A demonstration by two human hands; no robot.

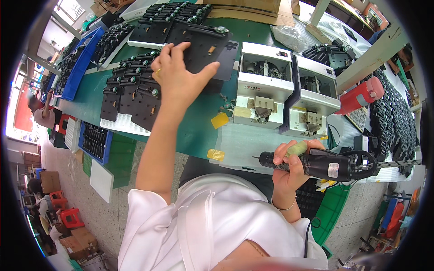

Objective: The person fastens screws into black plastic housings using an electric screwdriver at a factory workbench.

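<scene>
My left hand [178, 74], with a ring on one finger, reaches over a flat black panel [203, 40] at the back of the bench. Its thumb and fingers are spread against the panel's lower part; I cannot tell how firmly they touch it. The panel bears a small silver-topped fitting at its far end and tan pieces on its face. My right hand [291, 165] is wrapped around a black electric screwdriver [325, 165], held level with its thin bit pointing left. A pale green covering shows on one of its fingers.
Two white screw feeders [264, 77] stand right of centre, beside a red bottle [361, 95]. Similar black panels [126, 92] lie in rows at left. Yellow tape pieces [215, 155] lie near the bench edge. A blue tray [83, 63] stands far left; a cable trails from the screwdriver.
</scene>
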